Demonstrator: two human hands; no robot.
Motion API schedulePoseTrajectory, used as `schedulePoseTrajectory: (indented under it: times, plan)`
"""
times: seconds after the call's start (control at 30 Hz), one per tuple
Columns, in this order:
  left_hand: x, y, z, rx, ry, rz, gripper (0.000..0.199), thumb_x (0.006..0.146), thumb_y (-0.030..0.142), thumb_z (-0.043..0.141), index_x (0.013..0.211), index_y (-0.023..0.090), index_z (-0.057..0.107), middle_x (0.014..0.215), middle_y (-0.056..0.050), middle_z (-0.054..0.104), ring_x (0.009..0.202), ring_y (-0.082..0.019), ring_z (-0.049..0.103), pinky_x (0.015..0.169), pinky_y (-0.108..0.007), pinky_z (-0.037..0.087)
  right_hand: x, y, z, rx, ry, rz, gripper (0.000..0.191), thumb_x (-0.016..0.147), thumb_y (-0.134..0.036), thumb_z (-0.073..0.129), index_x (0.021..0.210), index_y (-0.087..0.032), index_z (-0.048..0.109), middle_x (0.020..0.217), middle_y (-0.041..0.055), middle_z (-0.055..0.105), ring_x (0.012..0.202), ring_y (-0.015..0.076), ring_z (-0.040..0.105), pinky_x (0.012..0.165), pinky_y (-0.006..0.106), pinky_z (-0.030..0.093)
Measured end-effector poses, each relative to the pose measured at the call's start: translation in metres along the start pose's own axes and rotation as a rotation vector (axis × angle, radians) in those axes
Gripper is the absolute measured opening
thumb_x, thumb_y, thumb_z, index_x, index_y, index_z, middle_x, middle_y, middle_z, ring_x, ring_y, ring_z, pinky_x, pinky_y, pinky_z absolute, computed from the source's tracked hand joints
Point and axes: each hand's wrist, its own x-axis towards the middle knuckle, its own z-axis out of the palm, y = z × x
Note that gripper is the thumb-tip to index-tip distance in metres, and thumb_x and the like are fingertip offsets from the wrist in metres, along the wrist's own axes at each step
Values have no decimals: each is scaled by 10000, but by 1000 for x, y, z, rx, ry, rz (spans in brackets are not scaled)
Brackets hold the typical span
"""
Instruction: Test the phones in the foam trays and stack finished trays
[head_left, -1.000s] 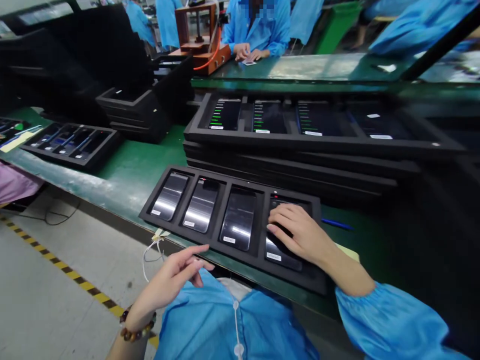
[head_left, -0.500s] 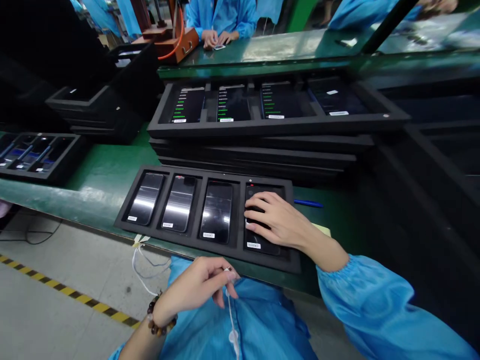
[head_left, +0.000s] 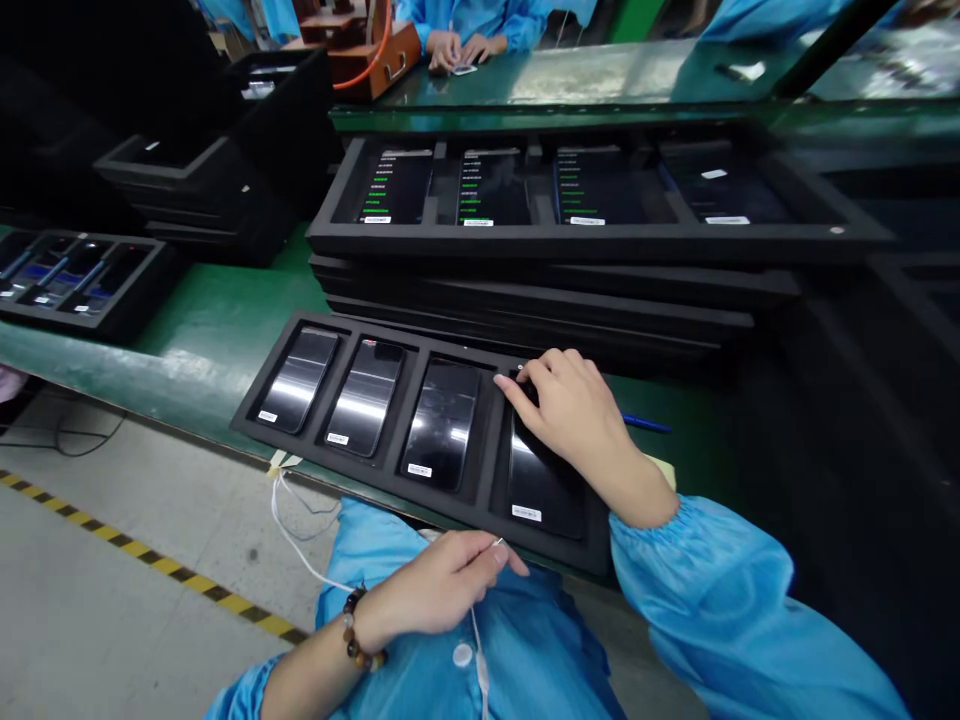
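A black foam tray (head_left: 375, 468) at the green bench's front edge holds several dark-screened phones, one per slot, each with a small white label. My right hand (head_left: 574, 415) is over the upper end of the rightmost phone (head_left: 547, 480). Its thumb points out over the slot divider, apart from the bent fingers, whose tips are partly hidden at the slot's top. The phone lies in its slot. In front of the tray, above my lap, my left hand (head_left: 457, 580) pinches the plug end of a white cable (head_left: 478, 640). A bead bracelet is on that wrist.
Behind the tray stands a stack of foam trays (head_left: 525, 245), the top one holding phones with lit text. A blue pen (head_left: 646, 424) and a yellow pad (head_left: 664, 470) lie at right. More trays (head_left: 90, 320) stand at left. A co-worker's hands (head_left: 465, 50) are across the bench.
My right hand has shifted from lying spread on the rightmost phone to its upper end, fingers now bent. My left hand, still pinching the cable, has moved slightly right. The view has shifted a little.
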Motion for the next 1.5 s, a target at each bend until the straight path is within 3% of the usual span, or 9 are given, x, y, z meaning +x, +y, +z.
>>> schedulePoseTrajectory:
  times: [0.13, 0.3, 0.43, 0.57, 0.73, 0.87, 1.07, 1.33, 1.5]
  plan:
    - [0, -8, 2, -68, -36, -2, 794, 1007, 820, 481, 1223, 123, 795, 743, 32, 439, 689, -146, 442, 655, -281, 383, 3, 0, -11, 81, -22, 27, 488, 1129, -560, 412, 836, -224, 610, 870, 123, 663, 889, 317, 608, 808, 428, 448]
    - [0, -13, 3, -76, -58, 8, 789, 1034, 798, 448, 1296, 121, 758, 718, 20, 549, 623, -132, 472, 627, -268, 402, 6, 5, -29, 206, -193, 249, 412, 1052, -637, 521, 898, -262, 594, 658, 14, 597, 636, 245, 547, 640, 340, 325]
    - [1, -12, 8, -119, -106, -6, 759, 1052, 764, 442, 1350, 123, 719, 795, -44, 712, 581, -134, 540, 570, -258, 422, 14, 13, -37, 380, -242, 328, 622, 1056, -710, 412, 642, -248, 445, 551, -7, 415, 557, 179, 404, 608, 336, 276]
    - [-1, -11, 17, -169, -119, 46, 727, 1067, 738, 466, 1378, 127, 710, 983, -136, 813, 623, -133, 612, 599, -251, 459, 13, 14, -35, 511, -241, 465, 709, 1032, -794, 372, 587, -243, 332, 566, -25, 278, 562, 149, 297, 579, 341, 241]
    - [-2, -19, 29, -275, -80, 64, 770, 1040, 774, 508, 1374, 109, 705, 1062, -194, 834, 652, -140, 656, 655, -266, 500, -5, -2, -22, 438, -227, 410, 657, 1057, -706, 433, 594, -240, 461, 560, -3, 432, 571, 174, 387, 631, 356, 293]
    - [2, -26, 36, -379, 10, 17, 839, 947, 883, 541, 1221, 109, 717, 973, -177, 830, 609, -149, 651, 619, -277, 495, -25, -8, -16, 452, -69, 297, 512, 1084, -614, 502, 827, -228, 720, 885, 81, 687, 826, 257, 648, 798, 381, 455]
    - [3, -21, 39, -413, 42, 22, 781, 920, 888, 576, 1101, 137, 690, 940, -161, 830, 601, -157, 651, 621, -290, 502, -43, -15, -13, 417, 5, 255, 475, 1105, -598, 488, 1110, -205, 754, 1060, 143, 691, 1026, 337, 641, 944, 484, 523]
    - [7, -19, 48, -535, 45, 38, 752, 858, 919, 610, 961, 174, 614, 906, -168, 822, 595, -165, 652, 648, -316, 518, -47, -19, -8, 301, 16, 207, 439, 1113, -549, 426, 1091, -216, 711, 1026, 150, 630, 993, 353, 571, 912, 499, 489]
    - [16, -33, 63, -680, 24, 45, 770, 830, 936, 635, 877, 168, 585, 1036, -279, 806, 784, -268, 789, 833, -460, 629, -53, -19, 3, 163, 7, 248, 459, 1107, -550, 422, 1095, -189, 705, 949, 141, 569, 978, 362, 532, 900, 501, 451]
